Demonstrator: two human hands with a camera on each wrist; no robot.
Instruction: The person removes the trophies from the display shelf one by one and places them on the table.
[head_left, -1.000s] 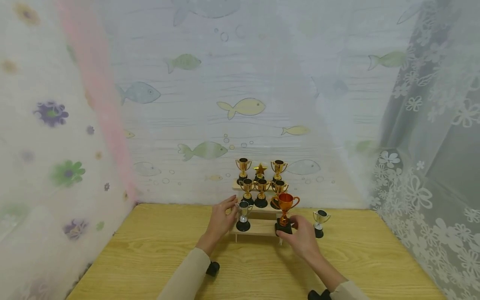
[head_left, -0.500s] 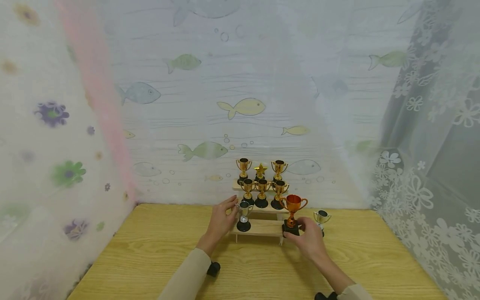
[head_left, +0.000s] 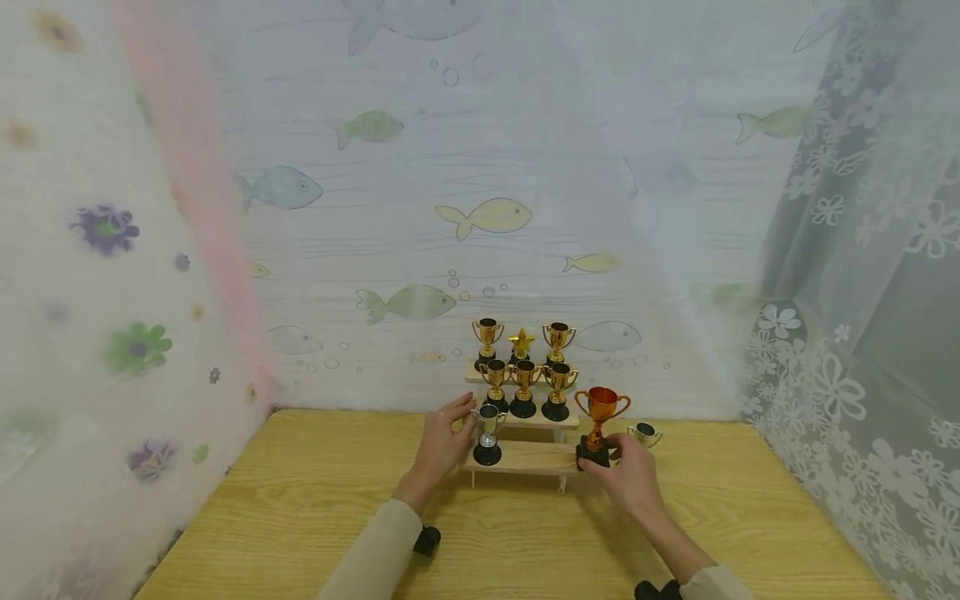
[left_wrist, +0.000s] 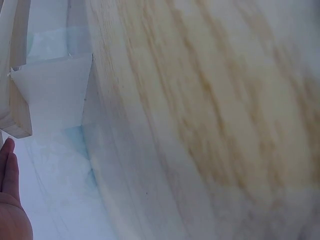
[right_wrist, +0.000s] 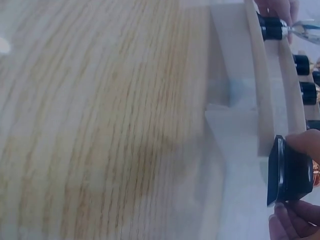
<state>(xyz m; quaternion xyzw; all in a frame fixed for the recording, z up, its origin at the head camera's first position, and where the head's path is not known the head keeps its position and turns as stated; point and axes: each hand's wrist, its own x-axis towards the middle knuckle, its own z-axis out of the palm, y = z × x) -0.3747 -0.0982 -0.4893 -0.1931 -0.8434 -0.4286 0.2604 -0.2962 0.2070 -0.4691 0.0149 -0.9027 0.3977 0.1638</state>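
My right hand (head_left: 633, 477) pinches the black square base of a bronze-coloured trophy cup (head_left: 603, 406), upright at the right end of the lowest step of a wooden tiered stand (head_left: 532, 456). In the right wrist view the black base (right_wrist: 295, 172) overhangs that step's end, thumb on one side and fingers on the other. At the stand's left side, my left hand (head_left: 438, 443) has its fingers extended beside a small silver trophy cup (head_left: 487, 427) on the lowest step. The left wrist view shows those fingertips (left_wrist: 12, 167) right at a shelf's end.
Several gold trophy cups (head_left: 525, 375) fill the middle step; two more flank a gold star trophy (head_left: 521, 342) on top. Another silver cup (head_left: 643, 433) stands on the wooden table (head_left: 315, 500), partly behind my right hand. A fish-patterned curtain (head_left: 405, 225) hangs behind.
My right hand has carried the bronze trophy cup to the right along the lowest step to its end, now covering part of the silver cup behind. The left hand stays in place.
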